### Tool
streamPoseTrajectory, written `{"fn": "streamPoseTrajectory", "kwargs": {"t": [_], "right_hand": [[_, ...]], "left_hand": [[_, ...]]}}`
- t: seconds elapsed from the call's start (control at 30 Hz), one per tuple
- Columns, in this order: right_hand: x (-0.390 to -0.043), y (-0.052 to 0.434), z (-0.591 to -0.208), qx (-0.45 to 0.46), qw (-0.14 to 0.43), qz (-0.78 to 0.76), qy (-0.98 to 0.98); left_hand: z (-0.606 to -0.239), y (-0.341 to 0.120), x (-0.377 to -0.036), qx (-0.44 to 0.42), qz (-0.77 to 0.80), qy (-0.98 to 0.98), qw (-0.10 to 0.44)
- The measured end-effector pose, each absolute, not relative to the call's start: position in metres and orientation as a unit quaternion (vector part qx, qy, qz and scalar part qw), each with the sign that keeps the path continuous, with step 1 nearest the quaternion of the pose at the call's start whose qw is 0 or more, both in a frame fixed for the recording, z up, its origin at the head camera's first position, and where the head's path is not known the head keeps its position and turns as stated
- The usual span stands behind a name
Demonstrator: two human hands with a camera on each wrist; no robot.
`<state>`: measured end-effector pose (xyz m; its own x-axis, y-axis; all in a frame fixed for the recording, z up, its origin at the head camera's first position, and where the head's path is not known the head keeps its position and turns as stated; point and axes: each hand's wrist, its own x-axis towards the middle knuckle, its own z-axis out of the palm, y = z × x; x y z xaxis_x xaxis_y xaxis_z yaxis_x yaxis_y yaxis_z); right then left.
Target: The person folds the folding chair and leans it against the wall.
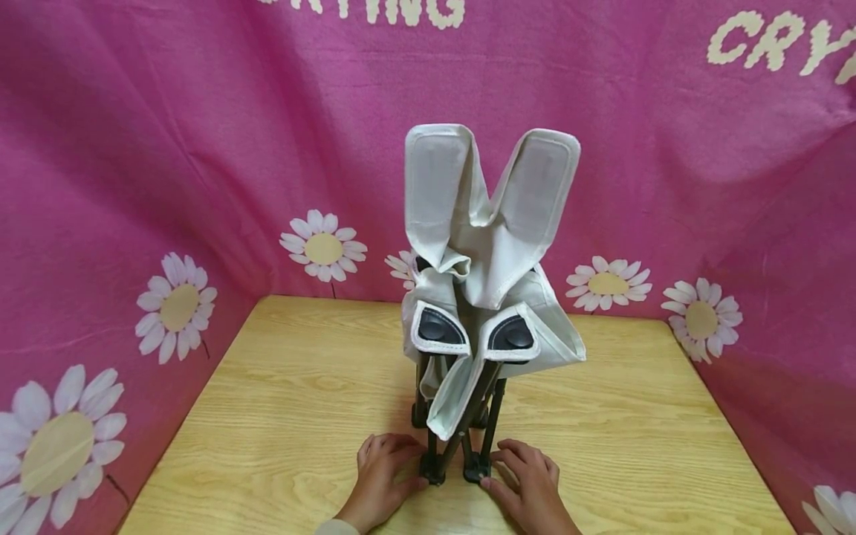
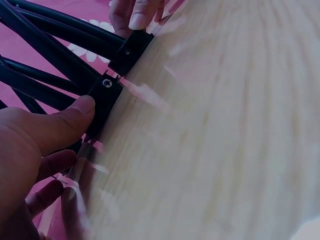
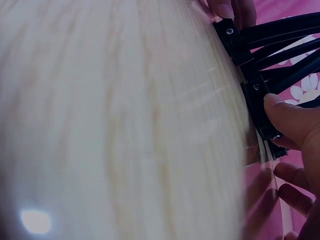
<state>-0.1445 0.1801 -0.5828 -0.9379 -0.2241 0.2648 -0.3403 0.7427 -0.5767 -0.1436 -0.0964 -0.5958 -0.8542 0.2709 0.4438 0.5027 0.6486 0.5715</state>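
A folded camping chair [image 1: 478, 297] is standing upright on the wooden table [image 1: 267, 416], its pale grey fabric bunching together and rising in two ear-like flaps, with two black-lined corner pockets facing the camera and black metal legs [image 1: 491, 416] gathering close beneath. The chair is sitting near the front middle of the table, just beyond the person's wrists. The left hand [image 1: 384, 475] is lying flat on the wood with its thumb pressing against the left front foot [image 1: 431, 469]; the left wrist view shows that thumb [image 2: 75, 117] touching the black plastic foot block [image 2: 104, 102] while the other fingers are loosely bending below, gripping nothing. The right hand [image 1: 528, 483] is mirroring it, thumb pressing on the right front foot [image 1: 476, 468], fingers relaxing on the table. A pink cloth with white daisies [image 1: 134, 186] is hanging around the table on three sides.
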Motion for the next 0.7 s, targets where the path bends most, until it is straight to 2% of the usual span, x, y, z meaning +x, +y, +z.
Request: {"fn": "streamPoseTrajectory", "kwargs": {"t": [0.7], "right_hand": [[-0.1474, 0.181, -0.5795, 0.12, 0.025, 0.313, -0.942]], "left_hand": [[-0.5968, -0.0963, -0.1464, -0.222, -0.347, -0.893, 0.181]]}}
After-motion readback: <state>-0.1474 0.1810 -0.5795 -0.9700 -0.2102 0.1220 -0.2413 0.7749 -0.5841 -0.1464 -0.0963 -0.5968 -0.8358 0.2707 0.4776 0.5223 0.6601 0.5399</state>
